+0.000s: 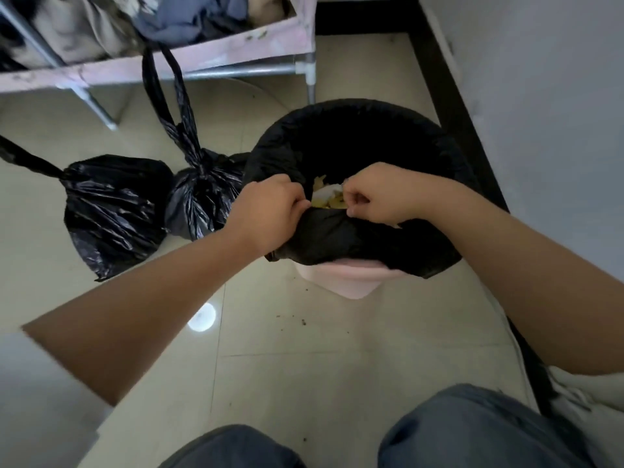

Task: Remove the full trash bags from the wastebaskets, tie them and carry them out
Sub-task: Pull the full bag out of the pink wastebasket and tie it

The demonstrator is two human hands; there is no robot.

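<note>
Lining a pale pink wastebasket (pixel 341 280) that stands on a tiled floor (pixel 287 349) close to a grey wall (pixel 540 96), a black trash bag (pixel 337 238) is folded over the rim, its mouth open to show yellow and white scraps (pixel 329 197) inside. A person bends over it with both bare arms stretched forward: the left hand (pixel 270 214) has its fingers curled tight on the near edge of the bag, and the right hand (pixel 374 194) pinches the same edge just beside it, thumb and fingers closed on the plastic, so the two hands meet over the near rim with the bag film bunched between them. The near side of the bag sags below the rim, leaving a strip of the pink basket exposed underneath. To the left of the basket, two knotted black bags lie on the floor: the nearer tied bag (pixel 202 201) touches the basket's side, its long looped handles standing up, and the larger tied bag (pixel 114 211) rests against it farther left, one handle stretched toward the picture's edge. Behind them stands a pink-framed rack (pixel 202 59) on metal legs, heaped with rumpled clothes (pixel 189 18). A dark skirting strip (pixel 456 113) runs along the foot of the wall. Small crumbs (pixel 300 320) dot the tiles in front of the basket, and the person's jean-clad knees (pixel 472 430) fill the bottom of the view.
</note>
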